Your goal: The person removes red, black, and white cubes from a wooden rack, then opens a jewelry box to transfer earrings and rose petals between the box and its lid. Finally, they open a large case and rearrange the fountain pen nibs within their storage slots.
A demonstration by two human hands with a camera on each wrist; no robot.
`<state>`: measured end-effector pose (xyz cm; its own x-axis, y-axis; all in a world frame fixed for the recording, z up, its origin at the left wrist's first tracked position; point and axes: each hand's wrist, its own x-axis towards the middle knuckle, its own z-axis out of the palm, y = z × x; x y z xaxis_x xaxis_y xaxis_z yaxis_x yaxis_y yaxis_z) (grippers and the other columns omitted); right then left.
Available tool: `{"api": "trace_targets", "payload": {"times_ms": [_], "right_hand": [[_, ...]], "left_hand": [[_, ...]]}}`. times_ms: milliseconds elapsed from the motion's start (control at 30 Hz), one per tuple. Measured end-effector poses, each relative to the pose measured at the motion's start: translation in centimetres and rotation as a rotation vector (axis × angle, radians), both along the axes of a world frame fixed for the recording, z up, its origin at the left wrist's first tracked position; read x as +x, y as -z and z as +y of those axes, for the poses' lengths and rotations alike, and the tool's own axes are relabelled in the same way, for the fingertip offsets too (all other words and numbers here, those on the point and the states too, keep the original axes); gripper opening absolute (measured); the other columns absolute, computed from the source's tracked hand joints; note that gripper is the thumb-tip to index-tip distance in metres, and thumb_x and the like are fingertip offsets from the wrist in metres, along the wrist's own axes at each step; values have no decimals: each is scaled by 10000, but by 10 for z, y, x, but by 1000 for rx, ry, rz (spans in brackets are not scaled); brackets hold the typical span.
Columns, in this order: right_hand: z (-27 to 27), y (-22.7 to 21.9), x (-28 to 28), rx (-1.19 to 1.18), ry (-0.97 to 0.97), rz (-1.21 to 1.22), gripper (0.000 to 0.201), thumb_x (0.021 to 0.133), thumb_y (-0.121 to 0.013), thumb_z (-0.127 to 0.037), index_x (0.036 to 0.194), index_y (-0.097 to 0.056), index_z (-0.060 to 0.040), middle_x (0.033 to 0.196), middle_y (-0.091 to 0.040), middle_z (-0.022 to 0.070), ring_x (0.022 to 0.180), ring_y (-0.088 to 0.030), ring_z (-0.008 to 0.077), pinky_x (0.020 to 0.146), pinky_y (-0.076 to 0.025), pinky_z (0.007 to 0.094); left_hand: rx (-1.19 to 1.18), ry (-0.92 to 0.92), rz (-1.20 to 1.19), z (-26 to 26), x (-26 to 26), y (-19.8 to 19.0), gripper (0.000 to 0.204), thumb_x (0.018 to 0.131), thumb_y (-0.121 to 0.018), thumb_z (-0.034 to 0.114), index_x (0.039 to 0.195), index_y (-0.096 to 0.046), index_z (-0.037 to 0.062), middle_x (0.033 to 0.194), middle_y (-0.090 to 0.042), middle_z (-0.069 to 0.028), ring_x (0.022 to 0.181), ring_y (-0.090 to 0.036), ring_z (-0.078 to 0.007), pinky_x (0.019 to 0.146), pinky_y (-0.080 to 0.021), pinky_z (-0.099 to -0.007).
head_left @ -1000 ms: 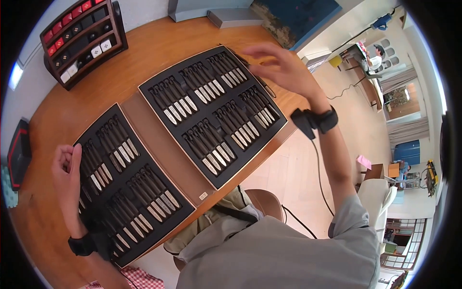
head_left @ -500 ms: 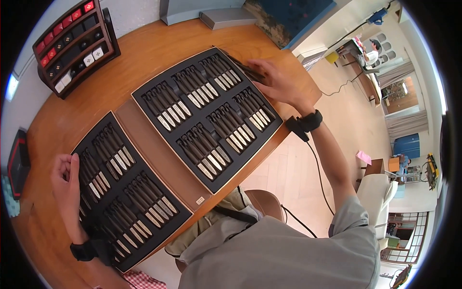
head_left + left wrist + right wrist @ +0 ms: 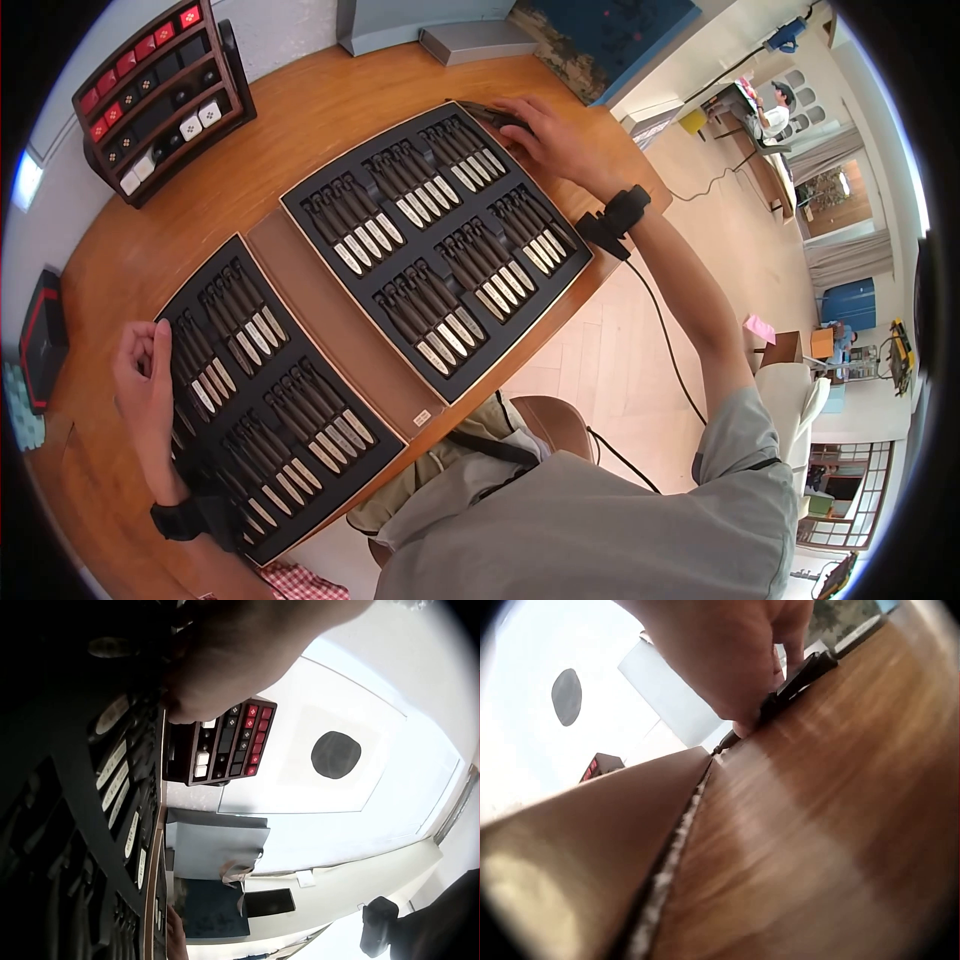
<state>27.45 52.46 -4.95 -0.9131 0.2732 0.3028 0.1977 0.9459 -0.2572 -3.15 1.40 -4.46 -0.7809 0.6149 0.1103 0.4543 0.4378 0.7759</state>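
Observation:
An open case lies like a book, with a left tray (image 3: 287, 376) and a right tray (image 3: 400, 252) filled with rows of dark sticks that have pale, rounded, labelled ends. My left hand (image 3: 145, 375) rests at the outer edge of the left tray, its fingers loosely curled and its thumb along the edge. Past the far right edge of the case, my right hand (image 3: 550, 140) pinches a thin dark stick-like thing (image 3: 799, 679), low over the wooden table. Its fingers hide part of that thing.
A wooden rack (image 3: 165, 100) with red, black and white blocks stands at the far left. Behind the case are a grey box (image 3: 478, 42) and a dark blue panel (image 3: 605, 40). A black and red box (image 3: 42, 340) sits at the left edge. The table (image 3: 270, 125) ends by the person's lap.
My right hand came down from above the case's far right corner to the dark stick-like thing on the table, then slid slightly away along it. My left hand stays at the tray's edge.

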Motion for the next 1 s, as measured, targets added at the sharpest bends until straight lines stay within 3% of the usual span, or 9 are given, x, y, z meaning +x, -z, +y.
{"api": "trace_targets", "payload": {"times_ms": [67,133,233,433,533,667,733,867,1000], "right_hand": [[2,-1,0,-9,34,-41,447,1056,-567,-315,1453,-536,-111,1272,-602,179,1184,-593,367,1000,-495,415],[2,-1,0,170,81,-71,411,1056,-564,-290,1415,-544,-89,1216,-603,177,1146,-600,373,980,-496,424],[2,-1,-1,220,84,-62,385,1059,-548,-255,1398,-532,-74,1185,-600,186,1136,-589,384,958,-494,446],[0,-10,-2,188,127,-183,339,1058,-523,-204,1360,-519,-50,1134,-612,220,999,-615,470,837,-510,519],[7,-3,-7,173,165,-122,288,1062,-516,-194,1298,-535,-29,1078,-639,239,954,-621,490,790,-507,531],[17,-1,-6,132,145,24,268,1073,-522,-210,1255,-546,-16,1017,-658,245,938,-637,454,784,-503,506],[10,-20,-4,-149,266,-30,287,1081,-538,-250,1229,-557,-5,978,-664,237,902,-646,415,776,-496,472],[9,-44,13,-146,224,66,305,1081,-555,-284,1193,-576,-1,938,-660,220,858,-644,379,763,-487,433],[12,-49,48,-80,283,-202,304,1085,-547,-292,1142,-600,2,914,-659,210,856,-645,383,758,-485,423]], "left_hand": [[-2,-7,-7,-1,0,1,223,1060,-631,209,903,-581,59,713,-417,97,646,-345,-2,580,-238,-223],[10,9,6,-2,-2,3,221,1060,-632,207,903,-580,60,713,-413,98,643,-343,-3,580,-237,-223],[12,18,1,-1,-1,1,218,1060,-632,207,907,-584,60,713,-410,99,640,-340,-3,578,-236,-223],[15,8,-1,-1,-1,3,224,1055,-639,210,896,-591,60,706,-402,99,635,-336,-4,573,-228,-226],[23,16,20,-1,-1,2,224,1054,-641,211,895,-595,59,703,-397,99,633,-330,-5,570,-225,-229],[21,6,-3,0,1,1,223,1056,-637,209,897,-595,58,702,-394,99,633,-330,-6,570,-226,-230],[4,1,9,2,5,-4,223,1056,-635,208,896,-595,57,702,-398,98,634,-335,-5,571,-229,-228],[11,9,14,2,5,-3,224,1057,-634,211,898,-597,57,705,-398,97,635,-339,-5,572,-229,-227],[21,4,2,1,1,3,228,1058,-634,217,899,-597,58,710,-397,96,638,-339,-4,574,-231,-226]]}}
